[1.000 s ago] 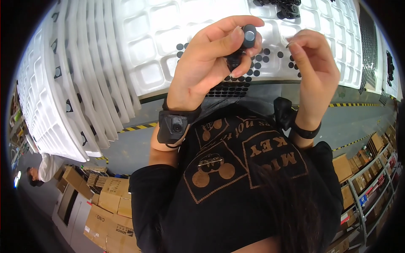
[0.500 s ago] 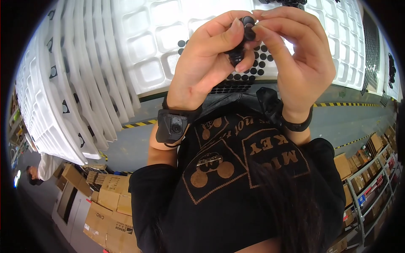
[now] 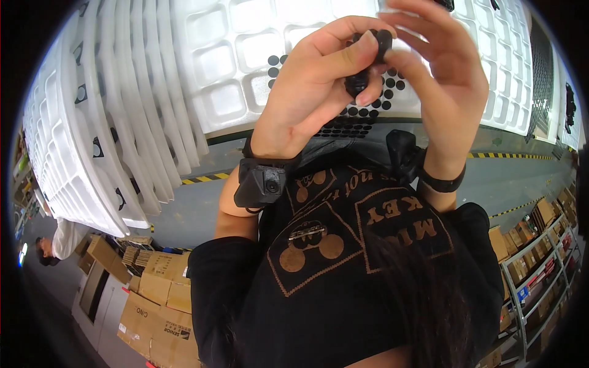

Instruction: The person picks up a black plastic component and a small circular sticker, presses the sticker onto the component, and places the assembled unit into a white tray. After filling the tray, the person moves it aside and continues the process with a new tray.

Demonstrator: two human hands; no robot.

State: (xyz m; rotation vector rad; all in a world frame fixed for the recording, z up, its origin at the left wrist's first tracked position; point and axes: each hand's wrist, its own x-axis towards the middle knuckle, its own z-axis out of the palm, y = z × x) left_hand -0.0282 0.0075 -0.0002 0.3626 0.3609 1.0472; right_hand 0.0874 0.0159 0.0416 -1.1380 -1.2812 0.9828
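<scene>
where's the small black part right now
In the head view, the small black part sits near the top centre, pinched between the left hand and right hand, in front of the white moulded tray.

Most of the small black part (image 3: 367, 64) was hidden inside the grip of the left hand (image 3: 313, 92), so its shape could not be told. The right hand (image 3: 445, 80) was cut off at the fingertips by the top edge, and it covered part of the white tray (image 3: 233, 73) (its black dots too). The person (image 3: 52, 242) at the far left was too small to make out.
</scene>
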